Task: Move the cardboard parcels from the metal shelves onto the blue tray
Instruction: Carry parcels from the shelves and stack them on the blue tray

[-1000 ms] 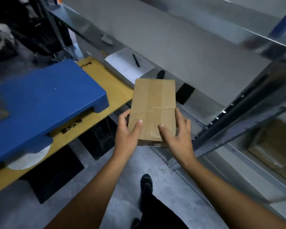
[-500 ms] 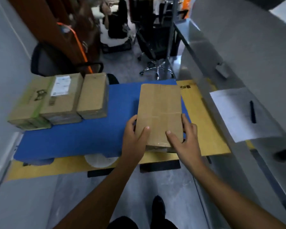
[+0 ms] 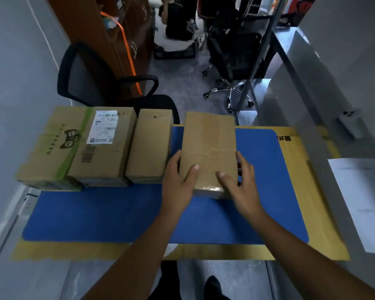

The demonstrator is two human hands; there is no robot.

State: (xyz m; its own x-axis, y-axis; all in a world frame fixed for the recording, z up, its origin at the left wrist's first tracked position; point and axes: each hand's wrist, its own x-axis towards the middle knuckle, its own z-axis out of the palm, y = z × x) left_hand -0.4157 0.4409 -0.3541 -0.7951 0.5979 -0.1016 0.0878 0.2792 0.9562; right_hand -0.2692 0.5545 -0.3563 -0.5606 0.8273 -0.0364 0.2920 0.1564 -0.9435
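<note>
1. Cardboard is all that stands on the blue tray [image 3: 117, 213]. Three parcels line its far edge from the far left corner: a green-taped parcel [image 3: 52, 148], a labelled parcel [image 3: 104, 152] touching it, and a plain parcel [image 3: 149, 148] just beside that. Packing them side to side from the corner probably saves the open blue for further parcels.
2. The held parcel [image 3: 208, 144] is over the tray's far edge, just beside the plain parcel, with a narrow strip of blue between them. Their long sides run parallel, which suggests it is meant as fourth in the row.
3. The left hand [image 3: 177, 182] grips the near left corner, thumb flat on top and fingers hidden down the side or beneath. The right hand [image 3: 243, 187] grips the near right corner, thumb on top and fingers [image 3: 245, 163] spread along the right side. Holding only the near end would let the far end go down first.
4. Whether the underside already touches the tray cannot be told; the near end looks slightly raised.
5. By my judgement the placing is almost done. What remains is to lower the parcel and nudge it left to close the gap. The left fingers sit in that gap and could be pinched, so that hand should let go first.
6. The tray lies on a cardboard sheet [image 3: 307, 191], which shows past its near and right edges. Beyond the right edge is the metal shelf [image 3: 301, 94], with a paper sheet [image 3: 364, 202] on it
</note>
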